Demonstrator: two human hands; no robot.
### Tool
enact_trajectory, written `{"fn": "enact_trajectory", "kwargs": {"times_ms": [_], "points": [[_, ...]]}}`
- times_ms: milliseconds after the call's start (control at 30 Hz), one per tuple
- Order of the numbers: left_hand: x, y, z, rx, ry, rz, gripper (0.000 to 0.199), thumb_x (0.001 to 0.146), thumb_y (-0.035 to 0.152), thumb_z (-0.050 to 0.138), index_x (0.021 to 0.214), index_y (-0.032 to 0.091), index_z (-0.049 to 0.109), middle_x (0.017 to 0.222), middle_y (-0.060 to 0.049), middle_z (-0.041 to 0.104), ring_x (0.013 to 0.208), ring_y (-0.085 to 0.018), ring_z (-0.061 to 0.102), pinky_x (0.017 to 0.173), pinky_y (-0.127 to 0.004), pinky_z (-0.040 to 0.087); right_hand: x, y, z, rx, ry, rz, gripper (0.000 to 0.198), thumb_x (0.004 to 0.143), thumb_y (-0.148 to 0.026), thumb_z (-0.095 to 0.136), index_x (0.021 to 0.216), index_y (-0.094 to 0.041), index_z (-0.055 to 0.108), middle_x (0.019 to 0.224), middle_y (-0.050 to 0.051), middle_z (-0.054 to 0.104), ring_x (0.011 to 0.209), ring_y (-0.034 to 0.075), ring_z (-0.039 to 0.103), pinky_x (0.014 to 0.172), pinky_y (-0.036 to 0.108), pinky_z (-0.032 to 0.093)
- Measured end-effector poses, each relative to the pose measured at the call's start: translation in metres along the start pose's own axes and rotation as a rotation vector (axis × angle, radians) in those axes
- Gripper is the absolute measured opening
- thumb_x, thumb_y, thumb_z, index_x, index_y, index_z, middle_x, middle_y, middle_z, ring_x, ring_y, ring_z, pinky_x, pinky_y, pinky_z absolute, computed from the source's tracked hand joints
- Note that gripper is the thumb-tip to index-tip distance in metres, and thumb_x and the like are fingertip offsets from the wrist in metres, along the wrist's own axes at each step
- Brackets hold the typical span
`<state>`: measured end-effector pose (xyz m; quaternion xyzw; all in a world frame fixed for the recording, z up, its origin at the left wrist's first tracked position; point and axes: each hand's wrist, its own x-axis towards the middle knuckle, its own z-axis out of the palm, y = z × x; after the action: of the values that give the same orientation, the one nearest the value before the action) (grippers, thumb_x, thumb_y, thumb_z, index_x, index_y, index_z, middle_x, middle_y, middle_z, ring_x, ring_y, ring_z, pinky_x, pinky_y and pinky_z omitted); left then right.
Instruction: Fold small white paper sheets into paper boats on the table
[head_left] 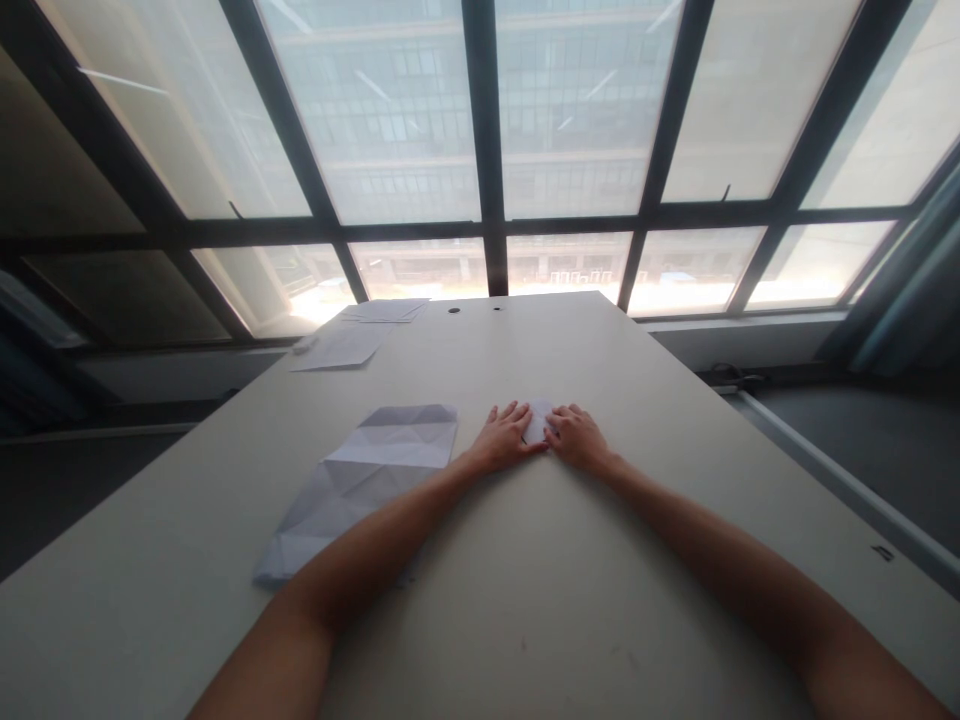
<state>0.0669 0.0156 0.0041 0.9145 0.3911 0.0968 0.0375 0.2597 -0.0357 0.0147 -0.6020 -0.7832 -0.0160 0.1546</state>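
A small folded piece of white paper (pixel 537 424) lies on the table between my two hands, partly covered by them. My left hand (pixel 501 440) rests flat on its left side, fingers stretched forward and thumb pointing toward the right hand. At the right edge of the paper, my right hand (pixel 581 440) has its fingers bent and closed on it. Beneath and beside my left forearm is a larger sheet of white paper (pixel 397 440) with many crease lines; the forearm hides part of its near right side.
The white table (pixel 480 360) stretches away toward tall windows with dark frames (pixel 487 120). More white sheets (pixel 345 345) lie at its far left corner. Two small dark round spots are near the far edge. A pale rail (pixel 840 480) runs along the right side, beside a dark floor.
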Motion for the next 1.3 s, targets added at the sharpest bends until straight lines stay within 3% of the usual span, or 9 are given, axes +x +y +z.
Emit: {"fn": "enact_trajectory", "kwargs": {"times_ms": [167,300,400,600,767,867,1133,1300], "points": [[0.002,-0.004,0.000,0.024,0.074,-0.019,0.054,0.095,0.058,0.049,0.136,0.024,0.056,0.152,-0.011,0.043,0.144,-0.030,0.031,0.116,-0.054,0.023,-0.001,-0.001,-0.003,-0.027,0.007,0.006,0.034,0.097,-0.039,0.047,0.096,-0.018,0.074,0.108,0.015,0.064,0.107,0.026,0.053,0.096,0.036,0.036],[0.003,-0.008,-0.003,0.011,0.122,0.041,0.040,0.095,0.051,0.054,0.124,0.026,0.064,0.137,-0.008,0.056,0.128,-0.025,0.048,0.109,-0.041,0.036,-0.001,0.000,-0.003,-0.025,0.043,-0.011,0.035,0.097,-0.039,0.048,0.091,-0.018,0.076,0.104,0.014,0.066,0.104,0.025,0.055,0.095,0.035,0.038],[0.003,-0.007,-0.006,0.010,0.146,0.064,0.034,0.095,0.050,0.056,0.118,0.027,0.068,0.125,-0.006,0.061,0.116,-0.023,0.053,0.101,-0.036,0.043,0.000,0.003,-0.001,0.032,0.047,-0.061,0.030,0.096,-0.035,0.051,0.095,-0.019,0.076,0.106,0.011,0.068,0.106,0.024,0.056,0.097,0.034,0.038],[0.002,-0.005,-0.016,0.105,0.115,0.117,0.024,0.095,0.040,0.059,0.111,0.027,0.070,0.114,-0.008,0.064,0.106,-0.024,0.057,0.093,-0.037,0.043,0.003,0.015,-0.002,0.144,0.015,-0.152,0.027,0.094,-0.024,0.051,0.106,-0.022,0.075,0.116,0.007,0.069,0.110,0.021,0.058,0.100,0.030,0.039],[0.000,-0.003,-0.025,0.135,0.043,0.147,0.024,0.099,0.025,0.049,0.115,0.024,0.066,0.105,-0.010,0.067,0.099,-0.023,0.062,0.092,-0.037,0.044,0.004,0.023,-0.006,0.143,-0.004,-0.185,0.044,0.084,-0.010,0.055,0.123,-0.026,0.068,0.121,0.006,0.067,0.113,0.022,0.056,0.101,0.032,0.039],[-0.001,-0.002,-0.025,0.127,0.041,0.142,0.028,0.098,0.018,0.046,0.118,0.024,0.065,0.108,-0.009,0.068,0.100,-0.022,0.063,0.089,-0.034,0.046,0.003,0.025,-0.005,0.147,0.009,-0.195,0.043,0.085,-0.015,0.058,0.125,-0.025,0.067,0.122,0.006,0.066,0.113,0.022,0.055,0.102,0.033,0.038],[0.000,-0.004,-0.017,-0.026,0.101,0.087,0.030,0.098,0.019,0.045,0.115,0.025,0.069,0.109,-0.006,0.069,0.104,-0.020,0.063,0.091,-0.031,0.048,0.008,0.030,0.006,0.201,0.081,-0.177,0.025,0.096,-0.025,0.051,0.106,-0.024,0.075,0.105,0.007,0.072,0.104,0.021,0.058,0.095,0.032,0.041],[0.003,-0.006,-0.010,-0.156,0.175,0.116,0.029,0.100,0.028,0.044,0.101,0.022,0.072,0.098,-0.006,0.069,0.098,-0.020,0.063,0.090,-0.031,0.049,0.011,0.030,0.010,0.265,0.126,-0.124,0.027,0.097,-0.028,0.046,0.092,-0.020,0.072,0.093,0.007,0.072,0.091,0.020,0.062,0.085,0.030,0.044]]}}
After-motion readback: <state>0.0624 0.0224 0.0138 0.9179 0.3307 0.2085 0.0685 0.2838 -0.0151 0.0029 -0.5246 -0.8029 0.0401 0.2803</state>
